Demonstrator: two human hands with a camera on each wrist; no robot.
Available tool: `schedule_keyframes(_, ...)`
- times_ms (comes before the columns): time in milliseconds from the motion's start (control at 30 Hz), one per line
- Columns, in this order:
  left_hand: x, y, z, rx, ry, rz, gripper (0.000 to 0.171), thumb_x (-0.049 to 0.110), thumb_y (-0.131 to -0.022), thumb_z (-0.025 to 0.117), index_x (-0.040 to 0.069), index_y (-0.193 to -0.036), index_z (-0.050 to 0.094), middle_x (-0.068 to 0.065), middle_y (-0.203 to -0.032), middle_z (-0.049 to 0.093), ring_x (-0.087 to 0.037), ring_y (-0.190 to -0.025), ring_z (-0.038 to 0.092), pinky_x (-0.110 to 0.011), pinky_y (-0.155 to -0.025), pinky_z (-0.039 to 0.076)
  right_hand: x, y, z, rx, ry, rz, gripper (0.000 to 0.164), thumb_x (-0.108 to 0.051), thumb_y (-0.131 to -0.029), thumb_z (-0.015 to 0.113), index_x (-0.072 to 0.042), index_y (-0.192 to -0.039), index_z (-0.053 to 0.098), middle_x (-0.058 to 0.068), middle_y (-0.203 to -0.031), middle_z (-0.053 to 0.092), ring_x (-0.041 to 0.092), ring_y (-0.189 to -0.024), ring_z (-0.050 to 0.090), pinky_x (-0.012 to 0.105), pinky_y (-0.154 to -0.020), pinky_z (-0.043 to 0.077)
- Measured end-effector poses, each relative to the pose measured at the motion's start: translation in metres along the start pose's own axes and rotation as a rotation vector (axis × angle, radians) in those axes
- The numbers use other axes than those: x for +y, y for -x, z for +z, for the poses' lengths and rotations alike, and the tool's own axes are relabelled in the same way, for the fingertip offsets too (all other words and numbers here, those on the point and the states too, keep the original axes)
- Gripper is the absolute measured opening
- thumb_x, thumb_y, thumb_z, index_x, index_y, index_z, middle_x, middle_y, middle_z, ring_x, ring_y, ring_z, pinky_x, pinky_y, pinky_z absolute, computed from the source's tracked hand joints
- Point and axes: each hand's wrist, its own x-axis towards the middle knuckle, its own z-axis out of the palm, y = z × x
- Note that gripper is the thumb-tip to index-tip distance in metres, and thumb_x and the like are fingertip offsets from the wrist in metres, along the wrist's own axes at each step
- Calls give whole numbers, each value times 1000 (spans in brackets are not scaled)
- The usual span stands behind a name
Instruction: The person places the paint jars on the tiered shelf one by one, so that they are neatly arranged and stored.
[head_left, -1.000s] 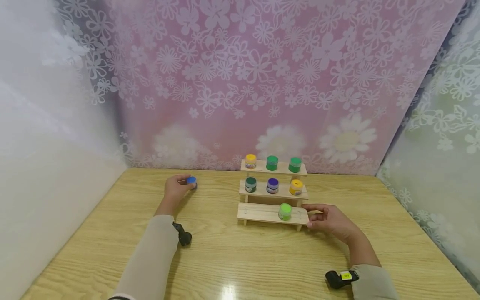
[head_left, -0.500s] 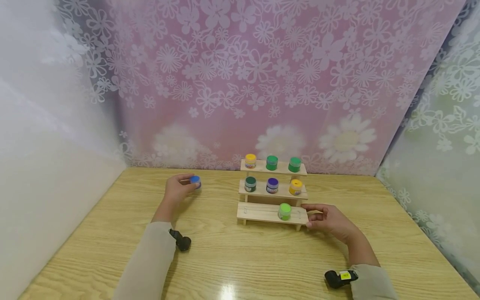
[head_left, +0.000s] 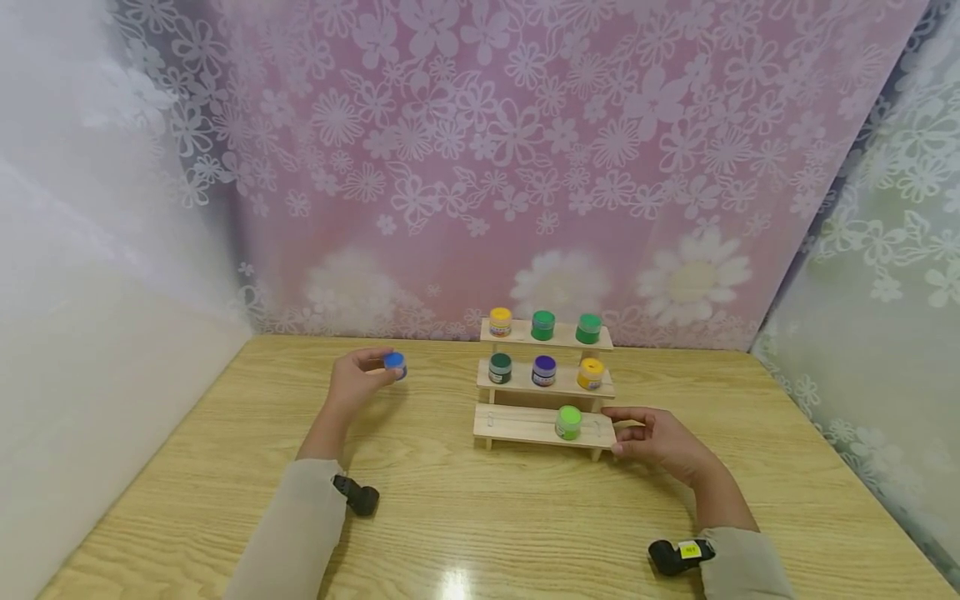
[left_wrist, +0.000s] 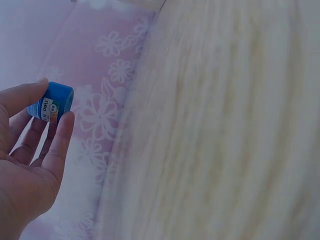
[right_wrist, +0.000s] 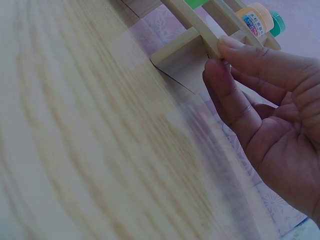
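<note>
My left hand holds a small blue paint jar by its sides, between thumb and fingers. In the left wrist view the blue jar lies tilted in the fingertips, its white label showing. My right hand grips the right end of the lowest step of a three-step wooden display stand; in the right wrist view the thumb lies on the board's end. A light green jar stands right of centre on that step.
The middle step carries dark green, purple and yellow jars. On the top step are a yellow jar and two green jars. A flowered curtain hangs behind the wooden table.
The left hand has brought the blue jar a little to the right, towards the stand. The right hand keeps its place at the stand's end.
</note>
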Motion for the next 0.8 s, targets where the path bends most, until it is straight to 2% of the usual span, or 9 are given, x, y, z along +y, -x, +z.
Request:
schedule_keyframes(467,10,19,7,-23,-28,98,48,22,-83,81,8,-126,66,-10,-124,61,-27,-118,53,-48,-97,48,0,0,0,-2,-4,5,70,-8,-87,74,11,-144,38,16,-102,64,19,-88,65,33,-78,57)
schedule_keyframes(800,24,30,16,-67,-13,148,43,18,-81,82,9,-121,69,-9,-119,63,-25,-113,56,-40,-88,54,-3,1,1,1,-6,5,70,-7,-87,74,11,-144,38,17,-103,63,18,-88,64,33,-78,57)
